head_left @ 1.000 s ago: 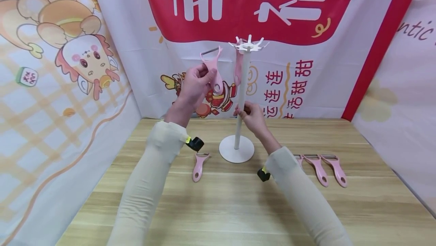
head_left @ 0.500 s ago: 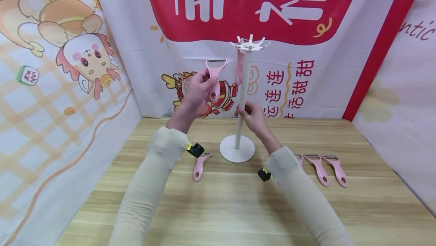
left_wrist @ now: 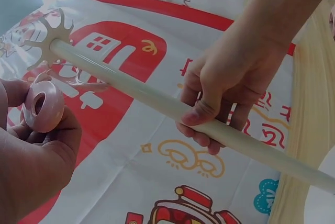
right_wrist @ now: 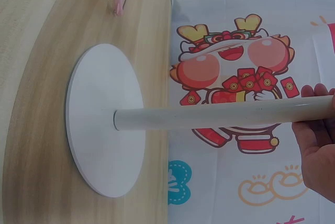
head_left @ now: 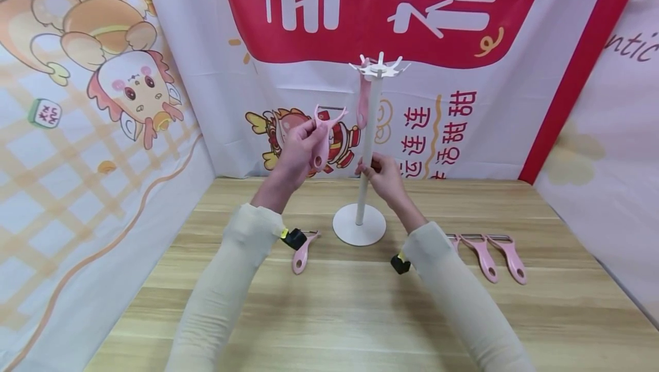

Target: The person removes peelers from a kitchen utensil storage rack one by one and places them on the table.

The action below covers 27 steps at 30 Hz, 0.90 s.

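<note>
A white hook stand [head_left: 366,149] rises from a round base [head_left: 358,225] at the table's middle. My right hand [head_left: 382,175] grips its pole [left_wrist: 157,103] about halfway up; the base [right_wrist: 104,124] shows in the right wrist view. My left hand [head_left: 301,143] holds a pink peeler [head_left: 323,134] left of the pole, blade end up, ring end [left_wrist: 42,106] down. Another pink peeler [head_left: 363,100] hangs from the hooked crown [head_left: 380,67].
One pink peeler [head_left: 300,252] lies on the wooden table [head_left: 329,303] left of the base. Three more peelers [head_left: 489,254] lie in a row at the right. Printed cloth walls [head_left: 103,131] close in the back and both sides.
My left hand has lowered the peeler from near the crown's height to mid-pole height, and turned it more upright. The right hand has stayed on the pole.
</note>
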Each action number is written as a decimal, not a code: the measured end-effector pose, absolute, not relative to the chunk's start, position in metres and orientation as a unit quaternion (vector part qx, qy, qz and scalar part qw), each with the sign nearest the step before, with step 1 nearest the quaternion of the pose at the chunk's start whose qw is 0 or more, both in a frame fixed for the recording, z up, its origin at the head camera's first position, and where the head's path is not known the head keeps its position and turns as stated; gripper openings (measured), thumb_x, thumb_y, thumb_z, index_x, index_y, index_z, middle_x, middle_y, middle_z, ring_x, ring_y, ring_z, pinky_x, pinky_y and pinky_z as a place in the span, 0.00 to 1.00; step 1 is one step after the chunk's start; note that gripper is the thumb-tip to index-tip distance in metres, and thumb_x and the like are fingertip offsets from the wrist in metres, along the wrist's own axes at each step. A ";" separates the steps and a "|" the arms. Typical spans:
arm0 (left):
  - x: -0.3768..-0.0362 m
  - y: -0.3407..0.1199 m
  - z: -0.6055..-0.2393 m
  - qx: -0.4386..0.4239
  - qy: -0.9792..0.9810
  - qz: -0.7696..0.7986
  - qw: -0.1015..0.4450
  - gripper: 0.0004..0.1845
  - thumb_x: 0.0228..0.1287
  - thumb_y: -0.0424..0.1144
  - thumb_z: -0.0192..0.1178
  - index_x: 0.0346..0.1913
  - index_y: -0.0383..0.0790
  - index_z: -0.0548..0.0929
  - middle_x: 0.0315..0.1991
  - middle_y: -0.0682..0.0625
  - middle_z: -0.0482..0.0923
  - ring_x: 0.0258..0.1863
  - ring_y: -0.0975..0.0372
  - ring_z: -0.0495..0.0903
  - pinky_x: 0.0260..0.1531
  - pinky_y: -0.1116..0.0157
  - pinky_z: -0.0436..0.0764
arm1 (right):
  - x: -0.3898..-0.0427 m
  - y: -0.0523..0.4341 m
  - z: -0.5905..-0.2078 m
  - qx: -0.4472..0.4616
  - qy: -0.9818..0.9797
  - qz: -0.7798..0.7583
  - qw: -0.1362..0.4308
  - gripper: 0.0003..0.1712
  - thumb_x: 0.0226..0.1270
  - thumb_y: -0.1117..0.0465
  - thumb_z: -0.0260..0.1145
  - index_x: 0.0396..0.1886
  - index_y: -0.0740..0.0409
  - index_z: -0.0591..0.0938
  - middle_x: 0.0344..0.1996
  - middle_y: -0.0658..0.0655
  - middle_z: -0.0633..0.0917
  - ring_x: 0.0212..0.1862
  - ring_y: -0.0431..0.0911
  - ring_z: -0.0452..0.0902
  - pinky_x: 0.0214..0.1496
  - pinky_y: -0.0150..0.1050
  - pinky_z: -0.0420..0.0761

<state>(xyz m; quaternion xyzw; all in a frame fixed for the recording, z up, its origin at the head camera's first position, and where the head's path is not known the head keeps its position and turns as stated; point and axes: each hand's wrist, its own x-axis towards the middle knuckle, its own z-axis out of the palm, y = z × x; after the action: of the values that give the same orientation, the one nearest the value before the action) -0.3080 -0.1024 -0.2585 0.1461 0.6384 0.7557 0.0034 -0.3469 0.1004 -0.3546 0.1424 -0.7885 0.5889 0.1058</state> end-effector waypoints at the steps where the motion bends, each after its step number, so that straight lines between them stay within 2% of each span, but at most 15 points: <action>1: -0.308 -0.103 -0.260 0.147 0.639 0.755 0.005 0.21 0.77 0.42 0.51 0.66 0.36 0.74 0.49 0.48 0.73 0.40 0.62 0.72 0.31 0.74 0.79 | -0.347 0.100 -0.355 0.143 -0.789 0.589 0.106 0.08 0.73 0.68 0.60 0.45 0.68 0.81 0.41 0.66 0.86 0.47 0.54 0.83 0.59 0.48 0.84; 4: -0.307 -0.106 -0.266 0.145 0.636 0.758 0.010 0.18 0.78 0.41 0.51 0.63 0.35 0.75 0.47 0.49 0.73 0.39 0.62 0.72 0.30 0.74 0.78 | -0.347 0.101 -0.354 0.143 -0.788 0.590 0.103 0.08 0.74 0.68 0.59 0.45 0.68 0.81 0.41 0.67 0.86 0.48 0.54 0.84 0.61 0.48 0.83; 11: -0.307 -0.111 -0.278 0.137 0.616 0.775 0.007 0.08 0.77 0.38 0.51 0.48 0.40 0.78 0.41 0.50 0.74 0.33 0.65 0.73 0.27 0.75 0.78 | -0.346 0.100 -0.353 0.139 -0.784 0.598 0.094 0.08 0.74 0.67 0.59 0.45 0.68 0.80 0.42 0.69 0.86 0.50 0.58 0.83 0.62 0.50 0.82; 13: -0.307 -0.113 -0.282 0.134 0.617 0.776 0.005 0.08 0.77 0.37 0.51 0.49 0.38 0.78 0.43 0.50 0.74 0.33 0.65 0.74 0.27 0.75 0.78 | -0.347 0.100 -0.353 0.138 -0.785 0.597 0.093 0.09 0.74 0.67 0.59 0.45 0.69 0.80 0.42 0.69 0.86 0.50 0.58 0.83 0.62 0.50 0.82; 20: -0.306 -0.119 -0.292 0.121 0.622 0.774 0.006 0.18 0.76 0.35 0.51 0.63 0.29 0.73 0.51 0.49 0.72 0.42 0.64 0.75 0.35 0.76 0.81 | -0.348 0.100 -0.354 0.137 -0.785 0.597 0.094 0.10 0.74 0.67 0.59 0.47 0.70 0.80 0.41 0.67 0.86 0.49 0.56 0.83 0.61 0.49 0.83; 27: -0.302 -0.124 -0.300 0.114 0.641 0.759 0.007 0.20 0.77 0.35 0.51 0.64 0.28 0.73 0.51 0.46 0.75 0.42 0.64 0.77 0.38 0.75 0.81 | -0.348 0.099 -0.355 0.136 -0.786 0.595 0.100 0.09 0.73 0.68 0.59 0.46 0.70 0.81 0.41 0.67 0.86 0.48 0.55 0.83 0.60 0.49 0.83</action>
<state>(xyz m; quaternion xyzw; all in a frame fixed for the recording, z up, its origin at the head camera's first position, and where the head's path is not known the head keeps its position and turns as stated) -0.3021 -0.1238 -0.3001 0.1136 0.6414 0.7587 0.0066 -0.3480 0.0988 -0.3548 0.1360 -0.7855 0.5954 0.1000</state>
